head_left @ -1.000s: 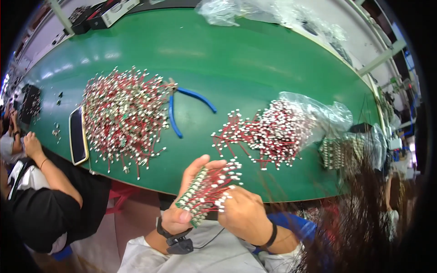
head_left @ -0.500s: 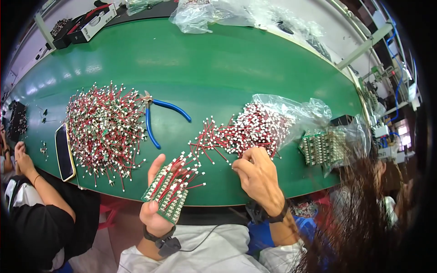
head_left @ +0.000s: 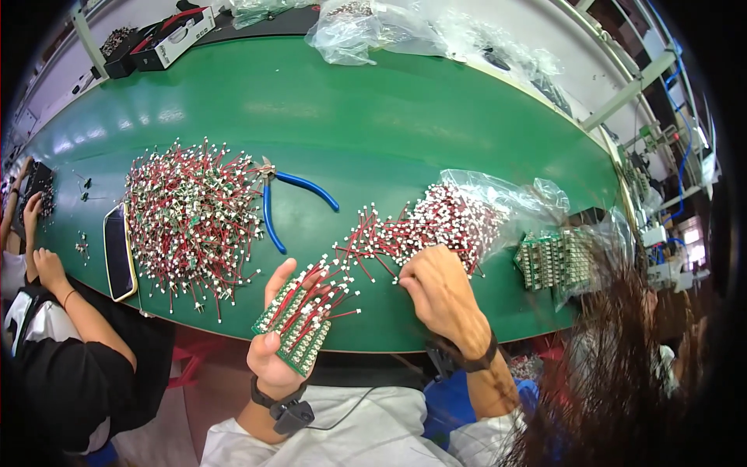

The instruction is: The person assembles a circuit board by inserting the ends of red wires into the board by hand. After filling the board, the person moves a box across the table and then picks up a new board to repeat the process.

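My left hand [head_left: 270, 362] holds a green circuit board panel [head_left: 304, 349], tilted up, with its thumb at the near edge and a finger behind the far edge. Rows of small white parts cover the panel, and several red wires with white plugs stick up from it. My right hand [head_left: 443, 298] is closed in a pinch just in front of a pile of red wire leads with white connectors [head_left: 449, 226]. Whatever sits between its fingertips is too small or hidden to make out. That pile spills from a clear plastic bag [head_left: 537, 204].
Left on the green table [head_left: 373, 101] lies a big heap of wired boards [head_left: 194, 226], with blue-handled cutters [head_left: 274, 210] and a phone [head_left: 119, 253] beside it. Stacked board panels [head_left: 554, 258] stand at right. A co-worker's hand [head_left: 50, 271] rests at the left edge.
The view has shifted slightly, so table items sit a little further right. My right hand stays pinched near the wire pile, my left keeps the panel. Other hands now show by the black bin at far left.
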A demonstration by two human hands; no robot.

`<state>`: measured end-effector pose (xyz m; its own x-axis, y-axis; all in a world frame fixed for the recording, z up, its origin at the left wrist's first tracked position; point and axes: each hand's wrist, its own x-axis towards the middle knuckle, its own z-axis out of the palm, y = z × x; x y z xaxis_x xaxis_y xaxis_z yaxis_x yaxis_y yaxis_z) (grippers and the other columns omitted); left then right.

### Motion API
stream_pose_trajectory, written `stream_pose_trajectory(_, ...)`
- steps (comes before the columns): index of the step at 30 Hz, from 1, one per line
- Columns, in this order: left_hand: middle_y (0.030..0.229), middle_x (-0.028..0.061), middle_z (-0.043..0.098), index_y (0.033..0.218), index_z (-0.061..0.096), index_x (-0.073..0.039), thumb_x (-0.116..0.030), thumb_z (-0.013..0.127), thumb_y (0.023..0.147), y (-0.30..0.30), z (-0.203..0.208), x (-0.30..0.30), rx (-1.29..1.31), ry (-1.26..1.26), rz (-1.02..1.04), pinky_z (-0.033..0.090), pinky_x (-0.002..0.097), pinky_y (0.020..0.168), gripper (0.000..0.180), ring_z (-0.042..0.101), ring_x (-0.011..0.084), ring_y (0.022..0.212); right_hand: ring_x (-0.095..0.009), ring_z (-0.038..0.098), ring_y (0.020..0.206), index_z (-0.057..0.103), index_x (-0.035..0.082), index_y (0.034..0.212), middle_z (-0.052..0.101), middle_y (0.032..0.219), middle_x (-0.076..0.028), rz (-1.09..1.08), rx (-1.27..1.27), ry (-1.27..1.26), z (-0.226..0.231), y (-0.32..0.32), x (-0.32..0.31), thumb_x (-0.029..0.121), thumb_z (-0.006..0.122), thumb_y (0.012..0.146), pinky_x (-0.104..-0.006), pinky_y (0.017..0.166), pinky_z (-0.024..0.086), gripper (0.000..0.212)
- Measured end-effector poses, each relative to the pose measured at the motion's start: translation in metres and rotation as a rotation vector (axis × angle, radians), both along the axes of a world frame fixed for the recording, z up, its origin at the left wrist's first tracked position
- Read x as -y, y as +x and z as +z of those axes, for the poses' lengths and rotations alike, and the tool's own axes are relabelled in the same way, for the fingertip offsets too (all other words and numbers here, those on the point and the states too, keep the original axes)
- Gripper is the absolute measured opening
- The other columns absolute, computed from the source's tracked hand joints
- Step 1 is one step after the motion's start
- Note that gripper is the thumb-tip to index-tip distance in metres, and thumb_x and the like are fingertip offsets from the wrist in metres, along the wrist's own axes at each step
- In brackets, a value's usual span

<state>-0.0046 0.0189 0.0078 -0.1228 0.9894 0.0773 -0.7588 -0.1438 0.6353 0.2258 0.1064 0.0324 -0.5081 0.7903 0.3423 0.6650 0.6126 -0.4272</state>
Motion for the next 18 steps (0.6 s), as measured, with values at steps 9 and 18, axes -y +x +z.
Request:
stream_pose_trajectory(9,0.146,0.033,0.043,0.155,0.018,0.003,-0.041,0.066,0.079,0.002,0.003,-0.003,0.11,-0.048,-0.004,0.044,0.0448,0.111,0.1,0.055,0.0361,0.129,-0.012,0.061,0.082,0.067,-0.003,0.104,0.064,0.094,-0.007,-0.006,-0.766,-0.396,0.011,-0.015,-0.017,-0.005,0.066,0.092,-0.0242,0.07,0.05,0.012)
stream_pose_trajectory(18,0.146,0.0284,0.046,0.155,0.019,0.002,-0.032,0.065,0.075,0.002,0.005,-0.007,0.197,-0.098,-0.034,0.038,0.0464,0.115,0.098,0.05,0.0364,0.134,-0.014,0.062,0.076,0.064,-0.005,0.102,0.064,0.092,-0.01,-0.055,-0.908,-0.651,0.013,-0.023,0.014,-0.005,0.064,0.094,-0.0252,0.069,0.052,0.008)
